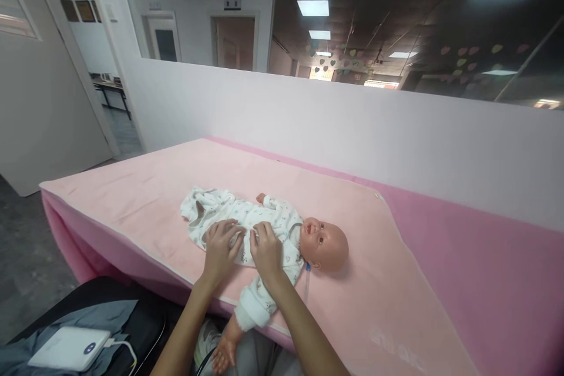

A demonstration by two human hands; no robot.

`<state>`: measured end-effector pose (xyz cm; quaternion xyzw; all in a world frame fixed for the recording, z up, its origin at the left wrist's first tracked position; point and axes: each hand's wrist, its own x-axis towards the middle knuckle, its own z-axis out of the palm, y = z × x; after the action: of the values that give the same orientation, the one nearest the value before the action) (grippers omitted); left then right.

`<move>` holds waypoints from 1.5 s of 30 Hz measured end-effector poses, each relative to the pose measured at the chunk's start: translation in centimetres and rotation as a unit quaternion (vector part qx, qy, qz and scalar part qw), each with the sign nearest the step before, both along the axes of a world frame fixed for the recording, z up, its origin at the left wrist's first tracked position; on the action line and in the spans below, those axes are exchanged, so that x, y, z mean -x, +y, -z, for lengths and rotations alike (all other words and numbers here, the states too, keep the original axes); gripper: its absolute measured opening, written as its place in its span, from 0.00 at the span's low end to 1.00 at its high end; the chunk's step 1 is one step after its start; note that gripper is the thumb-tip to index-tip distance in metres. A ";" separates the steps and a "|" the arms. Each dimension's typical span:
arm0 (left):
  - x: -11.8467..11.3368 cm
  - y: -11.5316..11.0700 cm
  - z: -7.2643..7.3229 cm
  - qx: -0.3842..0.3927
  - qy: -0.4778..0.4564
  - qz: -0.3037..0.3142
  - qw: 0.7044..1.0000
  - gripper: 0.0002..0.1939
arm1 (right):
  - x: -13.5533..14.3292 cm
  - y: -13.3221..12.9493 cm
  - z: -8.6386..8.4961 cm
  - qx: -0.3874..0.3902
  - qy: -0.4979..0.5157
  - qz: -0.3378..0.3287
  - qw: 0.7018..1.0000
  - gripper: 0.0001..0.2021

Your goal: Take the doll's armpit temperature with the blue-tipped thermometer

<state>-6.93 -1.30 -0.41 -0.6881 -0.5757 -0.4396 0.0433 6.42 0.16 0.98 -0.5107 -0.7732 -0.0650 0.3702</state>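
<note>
Closest to my feed's lens are two bare forearms (304, 320), running up to the left hand (224, 247) and right hand (267, 248), side by side on the front of the printed outfit (240, 210) on the doll (288, 228). Each grip looks loosely curled, but honestly I can't tell if either one's pinching the outfit. Doll's on its back on the pink-covered bench (145, 205), head (332, 247) to the right, one arm (254, 308) over the near edge.

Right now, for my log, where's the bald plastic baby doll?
Head view, lower middle: the doll lies on the pale pink mat, beneath both bare hands.
</note>
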 end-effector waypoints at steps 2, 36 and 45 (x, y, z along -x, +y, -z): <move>0.1 0.1 0.1 0.009 0.010 0.002 1.000 0.11 | 0.0 -0.5 -0.4 0.012 0.000 0.000 1.000 0.08; 5.2 -0.1 3.2 -0.012 0.009 0.026 1.000 0.18 | -12.6 -14.8 -3.0 0.113 0.107 0.340 0.928 0.10; 4.5 0.3 4.1 0.017 0.022 -0.003 1.000 0.26 | -13.4 -11.2 -3.3 0.051 -0.019 0.351 0.935 0.14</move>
<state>-11.41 -1.02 -4.51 -0.6961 -0.5842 -0.4148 0.0457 19.86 -11.09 4.29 -0.7661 -0.5540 -0.1610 0.2833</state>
